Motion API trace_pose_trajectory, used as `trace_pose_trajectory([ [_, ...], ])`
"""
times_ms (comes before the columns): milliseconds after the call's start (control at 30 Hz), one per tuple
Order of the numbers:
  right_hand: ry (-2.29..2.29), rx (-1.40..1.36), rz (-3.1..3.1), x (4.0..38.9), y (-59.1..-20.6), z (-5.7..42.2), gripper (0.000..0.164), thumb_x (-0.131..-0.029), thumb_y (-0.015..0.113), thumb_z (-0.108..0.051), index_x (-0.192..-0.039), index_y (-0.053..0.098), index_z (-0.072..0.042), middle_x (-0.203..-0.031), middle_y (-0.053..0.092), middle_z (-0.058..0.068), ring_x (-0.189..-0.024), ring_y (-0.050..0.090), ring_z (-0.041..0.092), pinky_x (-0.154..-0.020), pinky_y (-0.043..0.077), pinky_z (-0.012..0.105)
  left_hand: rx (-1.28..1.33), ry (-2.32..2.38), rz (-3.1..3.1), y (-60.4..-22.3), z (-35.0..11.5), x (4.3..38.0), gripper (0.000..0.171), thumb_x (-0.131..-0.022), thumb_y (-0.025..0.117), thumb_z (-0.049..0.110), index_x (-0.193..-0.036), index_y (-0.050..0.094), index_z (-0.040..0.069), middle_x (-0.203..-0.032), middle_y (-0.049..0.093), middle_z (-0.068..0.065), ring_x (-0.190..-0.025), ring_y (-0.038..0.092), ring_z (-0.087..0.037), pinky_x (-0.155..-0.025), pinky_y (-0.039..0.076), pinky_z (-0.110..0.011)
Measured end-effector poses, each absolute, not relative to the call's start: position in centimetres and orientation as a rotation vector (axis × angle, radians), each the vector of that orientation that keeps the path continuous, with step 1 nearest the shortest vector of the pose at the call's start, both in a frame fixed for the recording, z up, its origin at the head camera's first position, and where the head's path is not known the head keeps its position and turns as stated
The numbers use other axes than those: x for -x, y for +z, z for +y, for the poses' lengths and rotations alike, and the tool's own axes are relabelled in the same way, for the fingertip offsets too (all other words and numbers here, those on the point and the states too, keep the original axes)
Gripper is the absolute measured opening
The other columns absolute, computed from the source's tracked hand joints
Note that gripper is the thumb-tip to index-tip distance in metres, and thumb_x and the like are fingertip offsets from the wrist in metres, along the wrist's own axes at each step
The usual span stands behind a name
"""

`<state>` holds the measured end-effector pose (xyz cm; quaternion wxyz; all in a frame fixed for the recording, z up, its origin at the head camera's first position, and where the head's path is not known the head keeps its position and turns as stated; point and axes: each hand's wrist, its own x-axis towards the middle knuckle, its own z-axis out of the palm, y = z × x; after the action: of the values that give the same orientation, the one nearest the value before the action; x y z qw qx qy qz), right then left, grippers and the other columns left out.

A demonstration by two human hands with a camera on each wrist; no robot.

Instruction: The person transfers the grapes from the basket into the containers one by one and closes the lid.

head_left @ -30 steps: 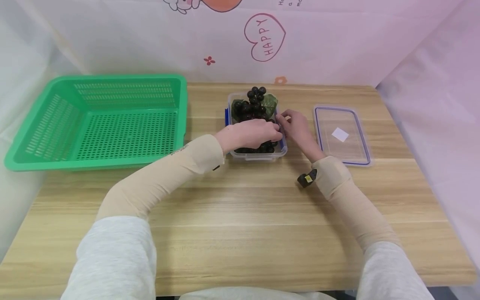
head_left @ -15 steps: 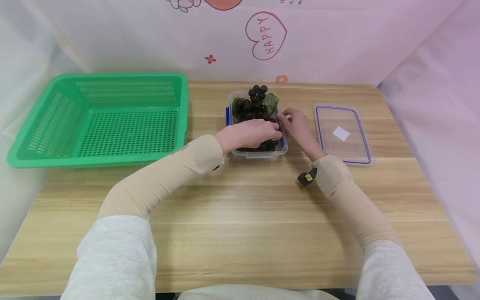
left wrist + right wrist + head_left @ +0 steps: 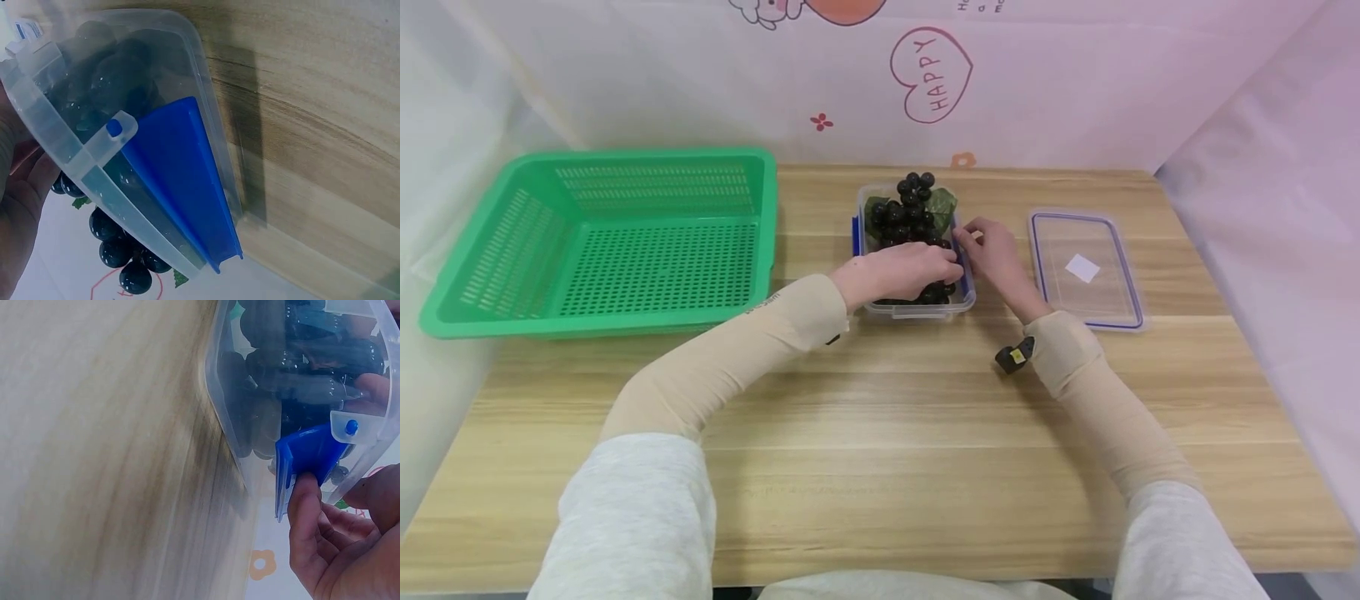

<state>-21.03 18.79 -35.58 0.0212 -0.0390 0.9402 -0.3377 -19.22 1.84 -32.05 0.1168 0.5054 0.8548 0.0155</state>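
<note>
A clear plastic food container [image 3: 917,312] with blue side latches holds bunches of dark grapes [image 3: 897,215] with green leaves. Some grapes rise above its rim. My left hand [image 3: 904,268] reaches across the top of the grapes, bent fingers down at the right wall and fingertips mostly hidden. Through that wall, the right wrist view shows a fingertip inside the container. My right hand [image 3: 996,254] is at the container's outer right side. It pinches the hanging blue latch [image 3: 309,453], one finger against the flap and the thumb near the rim. The opposite latch [image 3: 181,181] also hangs down.
A large green plastic basket [image 3: 658,321] stands at the left. The container's clear lid [image 3: 1075,292], edged in blue and bearing a white square, lies on the wooden table [image 3: 880,467] at the right. A printed white cloth [image 3: 1037,92] hangs behind the table.
</note>
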Motion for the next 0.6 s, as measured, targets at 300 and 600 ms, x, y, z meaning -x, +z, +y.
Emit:
trace_pose_trajectory([
  [300,-1.048,0.156,2.910,21.0,-35.7,18.7,0.036,-0.099,0.047,-0.026,-0.111,0.060,0.006,-0.097,0.066,0.030,-0.060,0.060,0.020,-0.047,0.041,0.019,-1.358,0.419,2.571,-31.8,0.6,19.4,0.037,-0.088,0.043,-0.010,-0.115,0.062,0.006,-0.118,0.063,-0.008,-0.113,0.058,-0.019,-0.096,0.049,-0.029],
  [600,-1.072,0.148,2.901,21.1,-35.7,18.8,0.037,-0.099,0.047,-0.028,-0.111,0.059,0.005,-0.097,0.065,0.027,-0.059,0.054,0.012,-0.047,0.041,0.020,-0.680,1.046,2.969,-31.7,-2.1,19.4,0.025,-0.084,0.048,-0.009,-0.102,0.064,-0.001,-0.101,0.068,-0.014,-0.095,0.063,-0.025,-0.086,0.052,-0.030],
])
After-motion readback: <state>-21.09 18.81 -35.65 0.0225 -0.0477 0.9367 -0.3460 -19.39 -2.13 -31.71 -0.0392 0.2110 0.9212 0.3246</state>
